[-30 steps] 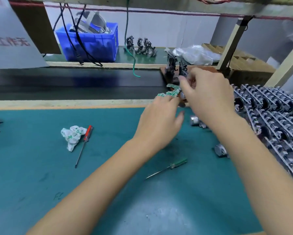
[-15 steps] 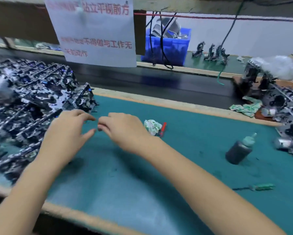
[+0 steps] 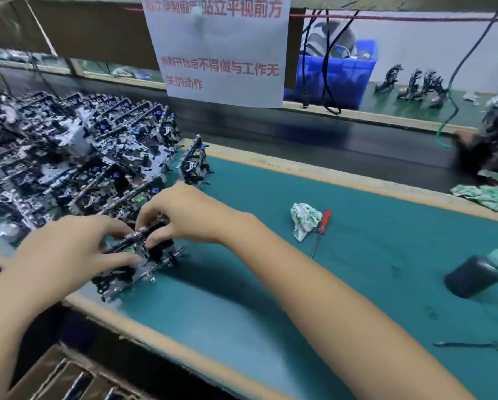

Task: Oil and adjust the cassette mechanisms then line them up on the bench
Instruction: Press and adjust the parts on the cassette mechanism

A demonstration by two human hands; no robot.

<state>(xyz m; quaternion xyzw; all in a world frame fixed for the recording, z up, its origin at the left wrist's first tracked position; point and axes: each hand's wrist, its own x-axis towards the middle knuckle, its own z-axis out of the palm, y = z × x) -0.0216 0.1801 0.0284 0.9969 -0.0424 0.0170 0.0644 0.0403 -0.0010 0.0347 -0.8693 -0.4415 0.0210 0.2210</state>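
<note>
We see both hands on one cassette mechanism (image 3: 138,255) at the near left edge of the green worktop (image 3: 299,284). It sits at the front end of the big pile of mechanisms (image 3: 68,157) that fills the worktop's left side. The left hand (image 3: 68,249) has its grip closed round the mechanism's left end, thumb along the near side, fingers curled over the top. The right hand (image 3: 184,215) pinches the dark top bar of the same mechanism with curled fingertips, so it too is grasping, not released. The mechanism looks tilted, its near edge just beside the worktop's tan border (motion blur, so finer parts are unreadable).

One mechanism (image 3: 194,163) stands upright a little apart from the pile, near the far edge.

Right of the hands lie a crumpled white-and-green rag (image 3: 304,220) and a red-handled screwdriver (image 3: 321,229), just beside each other. A dark oil bottle (image 3: 472,278) with a pale green cap stands further right, and a green-handled screwdriver (image 3: 478,345) lies near the right border.

A paper notice (image 3: 221,50) with red characters hangs above. A blue crate (image 3: 343,76) sits on the far bench.
</note>
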